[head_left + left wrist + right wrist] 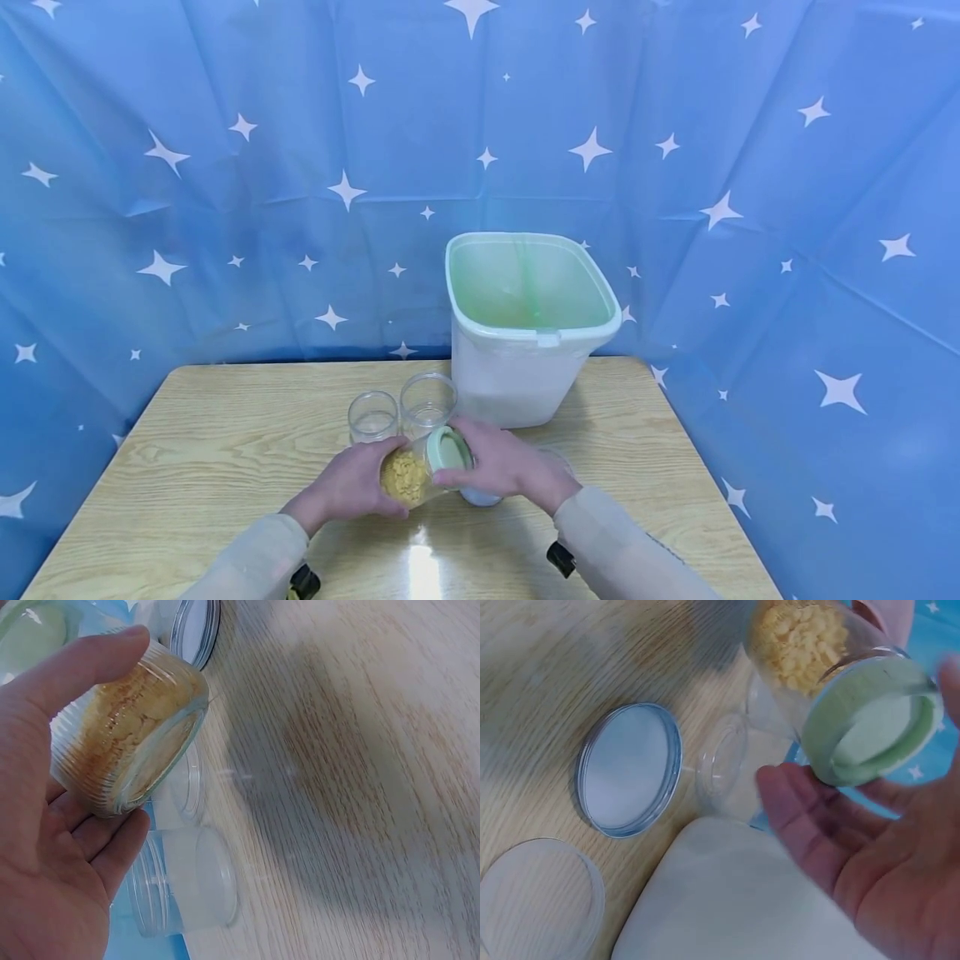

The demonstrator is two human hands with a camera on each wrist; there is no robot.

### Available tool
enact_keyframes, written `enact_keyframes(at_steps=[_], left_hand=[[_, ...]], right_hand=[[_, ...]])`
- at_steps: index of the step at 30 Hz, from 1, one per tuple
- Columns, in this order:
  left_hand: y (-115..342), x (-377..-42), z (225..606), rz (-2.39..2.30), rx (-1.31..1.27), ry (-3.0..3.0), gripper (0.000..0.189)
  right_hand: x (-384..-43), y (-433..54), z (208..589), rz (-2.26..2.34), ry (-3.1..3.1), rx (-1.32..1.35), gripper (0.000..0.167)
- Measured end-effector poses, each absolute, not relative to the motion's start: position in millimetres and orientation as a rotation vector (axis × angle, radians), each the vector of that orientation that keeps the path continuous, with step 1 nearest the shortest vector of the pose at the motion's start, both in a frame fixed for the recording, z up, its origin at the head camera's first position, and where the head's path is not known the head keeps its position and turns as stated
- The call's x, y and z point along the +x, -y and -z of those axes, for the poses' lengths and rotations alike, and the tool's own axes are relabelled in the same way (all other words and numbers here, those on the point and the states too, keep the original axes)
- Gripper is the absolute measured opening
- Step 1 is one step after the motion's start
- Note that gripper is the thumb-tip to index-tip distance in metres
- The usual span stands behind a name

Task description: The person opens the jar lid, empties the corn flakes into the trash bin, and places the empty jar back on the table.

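Note:
A ribbed clear jar (414, 485) of yellow flakes tilts above the table, its green-rimmed lid (448, 450) facing right. My left hand (360, 482) grips the jar's lower part; in the left wrist view the thumb (97, 664) lies over its side and the fingers are beneath. My right hand (502, 460) holds the lid by its edge, thumb on the near side and fingers on the far side. In the right wrist view the lid (885, 724) sits on the jar's mouth, with fingertips right at its rim.
Two clear containers (372, 417) stand behind the jar. A large white bin (510, 383), open-topped with a green inside, stands at the back right. A round lid with a silvery rim (630, 771) and a clear round one (540, 900) lie on the wooden table (247, 425).

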State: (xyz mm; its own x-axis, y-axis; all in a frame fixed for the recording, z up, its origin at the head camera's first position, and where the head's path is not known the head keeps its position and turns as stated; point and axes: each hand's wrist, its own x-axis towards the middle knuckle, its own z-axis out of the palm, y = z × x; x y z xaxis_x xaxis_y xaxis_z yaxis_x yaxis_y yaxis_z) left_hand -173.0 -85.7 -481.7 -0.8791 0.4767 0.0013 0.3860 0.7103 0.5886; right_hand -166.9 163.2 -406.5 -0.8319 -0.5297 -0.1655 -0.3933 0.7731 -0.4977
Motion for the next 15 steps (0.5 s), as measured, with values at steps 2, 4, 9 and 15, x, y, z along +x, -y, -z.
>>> enact_keyframes(at_steps=[2,4,9,15], left_hand=[[85.4,-172.7,481.3,-0.899,0.704,-2.764,0.095],[85.2,-172.4,481.0,-0.896,0.703,-2.769,0.095],[85.4,-171.7,481.0,-0.885,0.704,-2.788,0.095],[86.6,-172.3,481.5,-0.897,0.683,-2.775,0.096]], right_hand=[[-167.3,-163.8,406.6,0.657,-2.655,-0.763,0.079],[-167.8,-164.3,406.5,0.667,-2.636,-0.810,0.081],[-168.9,-164.8,406.9,0.683,-2.598,-0.837,0.090],[-167.6,-166.1,406.4,0.753,-2.575,-0.738,0.107]])
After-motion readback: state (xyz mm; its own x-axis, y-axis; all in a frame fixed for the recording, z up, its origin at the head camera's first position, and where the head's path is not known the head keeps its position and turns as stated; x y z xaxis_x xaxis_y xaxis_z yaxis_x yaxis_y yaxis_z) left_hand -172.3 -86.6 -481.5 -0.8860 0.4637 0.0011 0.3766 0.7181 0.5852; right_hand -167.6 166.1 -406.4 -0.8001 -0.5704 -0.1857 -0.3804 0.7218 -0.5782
